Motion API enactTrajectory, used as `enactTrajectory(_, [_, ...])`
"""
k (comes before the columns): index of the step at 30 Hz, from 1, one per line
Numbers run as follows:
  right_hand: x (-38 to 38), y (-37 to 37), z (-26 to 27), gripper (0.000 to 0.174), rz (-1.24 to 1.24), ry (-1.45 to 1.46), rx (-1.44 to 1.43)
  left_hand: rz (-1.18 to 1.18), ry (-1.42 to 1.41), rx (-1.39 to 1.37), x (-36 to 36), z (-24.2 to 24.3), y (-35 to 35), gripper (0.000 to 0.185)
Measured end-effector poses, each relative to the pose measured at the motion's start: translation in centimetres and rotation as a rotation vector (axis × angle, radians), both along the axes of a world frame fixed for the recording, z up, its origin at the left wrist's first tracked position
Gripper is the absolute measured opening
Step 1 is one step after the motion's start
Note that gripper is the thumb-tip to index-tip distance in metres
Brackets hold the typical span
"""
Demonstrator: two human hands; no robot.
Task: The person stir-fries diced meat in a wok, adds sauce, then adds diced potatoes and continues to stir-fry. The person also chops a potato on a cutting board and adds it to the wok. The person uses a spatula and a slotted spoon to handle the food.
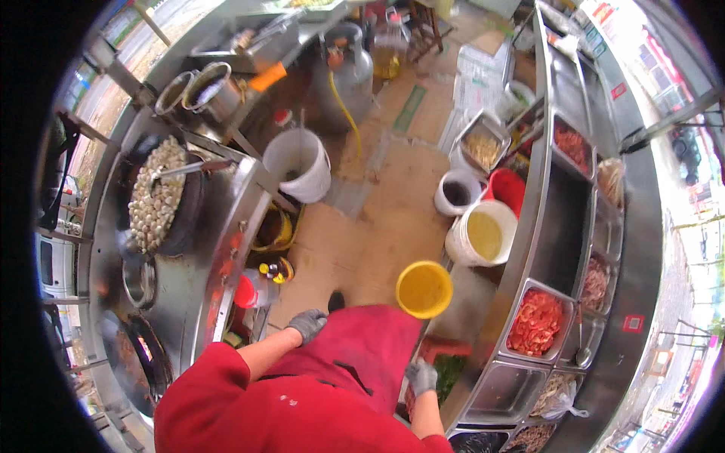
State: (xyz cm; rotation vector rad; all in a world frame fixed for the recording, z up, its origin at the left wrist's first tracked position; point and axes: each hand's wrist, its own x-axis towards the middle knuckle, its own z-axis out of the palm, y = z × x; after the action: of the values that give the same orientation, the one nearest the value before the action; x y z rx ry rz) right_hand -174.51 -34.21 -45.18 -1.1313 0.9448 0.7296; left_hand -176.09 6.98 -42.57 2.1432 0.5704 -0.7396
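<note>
My left hand, in a grey glove, hangs in front of the dark red apron with its fingers curled. No object shows in it, but its palm is hidden. On the other side, my right hand, also gloved in grey, is beside a red crate of green leaves. Its fingers are bent and their inner side is hidden, so I cannot tell whether they touch the crate. Just ahead of that hand is a yellow bucket.
At left, a wok holds pale round pieces and a ladle. A white bucket and gas cylinder stand beyond. At right, steel pans hold cut tomatoes and meat; a bucket of yellowish liquid sits below.
</note>
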Motion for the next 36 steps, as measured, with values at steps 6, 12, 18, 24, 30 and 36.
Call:
enactTrajectory(6, [6.3, -1.0, -15.8, 0.026, -0.303, 0.184, -0.158, -0.012, 0.06, 0.364, -3.4, -6.7, -5.2, 0.023])
enactTrajectory(12, [11.7, -0.5, -31.4, 0.061, -0.553, 0.109, 0.088, -0.133, 0.142, 0.426, -6.8, -9.9, -10.4, 0.032])
enactTrajectory(18, [14.0, -0.6, -37.5, 0.059, -0.731, -0.162, 0.477, -0.078, 0.158, 0.432, -7.6, -11.0, -11.7, 0.028])
enactTrajectory(24, [16.2, -7.5, -37.2, 0.043, -0.756, -0.043, 0.02, -0.069, 0.206, 0.417, -7.6, -10.9, -13.3, 0.029])
enactTrajectory(30, [24.3, -7.9, -27.8, 0.016, -0.021, -0.266, -0.306, 0.028, 0.227, 0.374, -7.8, -10.2, -15.8, 0.03])
enactTrajectory(36, [20.6, 5.4, -23.7, 0.022, 0.254, -0.127, -0.271, 0.371, 0.076, 0.288, -5.8, -7.6, -19.9, 0.033])
